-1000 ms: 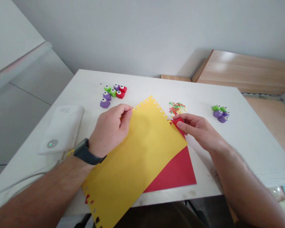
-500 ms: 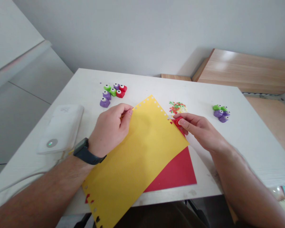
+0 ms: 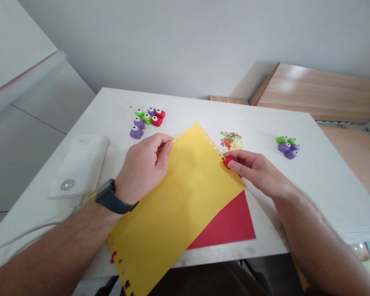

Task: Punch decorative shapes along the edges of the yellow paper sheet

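A yellow sheet of paper (image 3: 185, 193) with small punched holes along several edges is tilted above a red sheet (image 3: 228, 226). My left hand (image 3: 149, 162) pinches its upper left edge between thumb and fingers. At the right edge, my right hand (image 3: 255, 168) holds a small red craft punch (image 3: 230, 162) with a white button, the thumb lying on the button. The punch sits over the paper's edge, beside the row of holes. Whether the button is pressed down I cannot tell. Just beyond it lies a pile of tiny coloured paper cutouts (image 3: 232, 140).
Several purple, green and red punches (image 3: 147, 119) stand at the back left of the white table (image 3: 188, 107). More green and purple punches (image 3: 288, 146) are grouped at the right. A white device (image 3: 80, 164) with a cable (image 3: 33, 230) lies at the left.
The red punch has moved slightly left onto the yellow sheet's right edge, with my right hand. My left hand and the sheet have hardly moved. The green light on the white device is out.
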Tool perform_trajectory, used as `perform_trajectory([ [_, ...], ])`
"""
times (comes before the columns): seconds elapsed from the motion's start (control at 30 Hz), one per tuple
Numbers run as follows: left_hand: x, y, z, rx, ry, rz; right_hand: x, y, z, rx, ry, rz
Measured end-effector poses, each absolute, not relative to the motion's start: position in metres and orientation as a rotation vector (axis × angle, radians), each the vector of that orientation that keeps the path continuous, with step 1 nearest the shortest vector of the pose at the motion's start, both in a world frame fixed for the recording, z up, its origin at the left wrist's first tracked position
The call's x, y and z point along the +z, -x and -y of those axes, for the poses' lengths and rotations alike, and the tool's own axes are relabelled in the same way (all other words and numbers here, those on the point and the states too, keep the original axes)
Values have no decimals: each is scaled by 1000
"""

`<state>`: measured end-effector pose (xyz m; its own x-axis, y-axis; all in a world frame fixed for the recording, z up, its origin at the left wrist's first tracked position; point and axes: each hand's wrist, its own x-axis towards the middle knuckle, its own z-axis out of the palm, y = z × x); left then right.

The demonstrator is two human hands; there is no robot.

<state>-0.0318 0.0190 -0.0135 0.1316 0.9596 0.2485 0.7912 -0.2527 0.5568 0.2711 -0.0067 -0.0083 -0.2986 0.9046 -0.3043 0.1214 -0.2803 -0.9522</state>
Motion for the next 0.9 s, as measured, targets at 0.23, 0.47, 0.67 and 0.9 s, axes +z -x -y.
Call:
perform_trajectory([
  [0.23,-12,32,-17,850,-2110,-1699,-11,-270,8,1693,1340,1329],
  [0.47,-12,32,-16,863,-2122,-1681,-13,-269,6,1672,1344,1375],
  [0.67,-12,32,-15,883,-2127,-1658,-13,-268,6,1691,1354,1359],
  [0.9,-8,30,-13,895,-2143,-1657,-13,-266,6,1704,1367,1309],
])
